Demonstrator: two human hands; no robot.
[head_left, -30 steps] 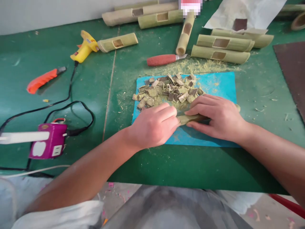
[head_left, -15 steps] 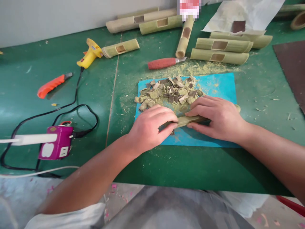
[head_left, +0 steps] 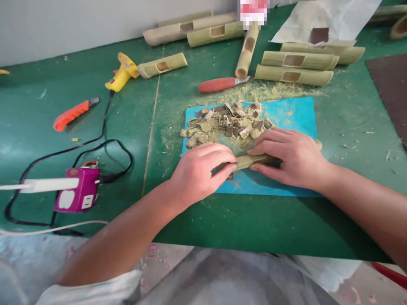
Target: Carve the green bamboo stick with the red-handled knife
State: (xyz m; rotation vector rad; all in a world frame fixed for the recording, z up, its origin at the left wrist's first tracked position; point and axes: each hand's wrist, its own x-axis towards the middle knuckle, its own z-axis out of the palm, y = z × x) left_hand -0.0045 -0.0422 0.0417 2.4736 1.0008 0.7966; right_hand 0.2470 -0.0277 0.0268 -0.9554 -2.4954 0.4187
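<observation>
Both of my hands grip one bamboo tube [head_left: 251,161], which lies nearly level over a blue mat [head_left: 302,114]. My left hand [head_left: 203,169] pinches its left end between thumb and fingers. Farther along, my right hand [head_left: 289,159] is closed round the tube, covering much of it; the right end just shows past the knuckles. Just beyond my hands, a heap of small brown cut pieces [head_left: 227,120] lies on the mat among pale shavings. Behind the mat is a red-handled knife [head_left: 219,84], its blade pointing right.
Bamboo tubes with square cut-outs [head_left: 292,76] lie along the back. At left are a yellow glue gun [head_left: 122,74], an orange utility knife [head_left: 73,115], a purple power socket [head_left: 76,190] and black cable. White paper [head_left: 299,21] and a dark brown sheet [head_left: 389,89] lie at right.
The view has shifted very slightly, so the table's things appear a little farther right. My hands keep the same hold on the bamboo tube.
</observation>
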